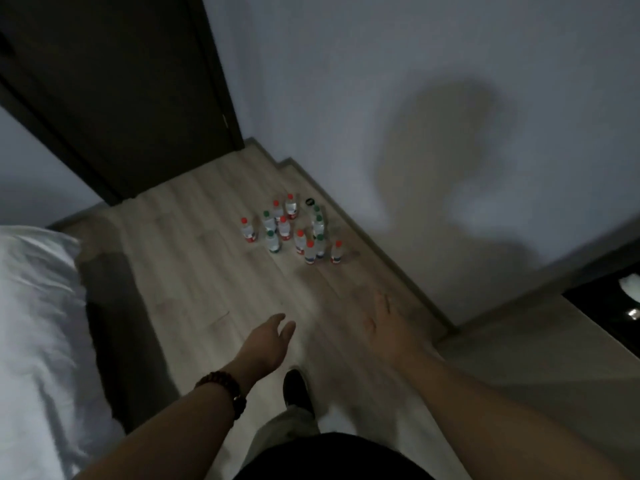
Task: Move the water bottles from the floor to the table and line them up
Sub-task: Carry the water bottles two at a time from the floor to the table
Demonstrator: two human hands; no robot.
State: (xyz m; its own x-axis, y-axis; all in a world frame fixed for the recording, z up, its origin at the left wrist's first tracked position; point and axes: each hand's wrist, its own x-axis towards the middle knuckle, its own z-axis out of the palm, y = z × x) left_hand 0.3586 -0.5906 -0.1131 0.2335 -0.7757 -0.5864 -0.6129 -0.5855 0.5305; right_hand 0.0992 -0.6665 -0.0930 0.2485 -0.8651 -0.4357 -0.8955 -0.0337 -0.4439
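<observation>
Several small water bottles [289,230] with red or green caps stand upright in a loose cluster on the wooden floor [207,271], close to the wall. One dark-capped bottle [310,202] stands at the back of the cluster. My left hand [268,341] stretches forward over the floor, fingers relaxed and holding nothing, well short of the bottles. My right hand [384,327] also reaches forward with straight fingers, blurred by motion, and holds nothing. A light wooden table top [519,358] lies at the right.
A bed with white bedding [38,323] fills the left side. A dark door [121,98] stands at the far left of the floor. The pale wall [415,133] runs along the right, with a baseboard. A dark object [609,299] sits at the right edge. My shoe [296,386] is below.
</observation>
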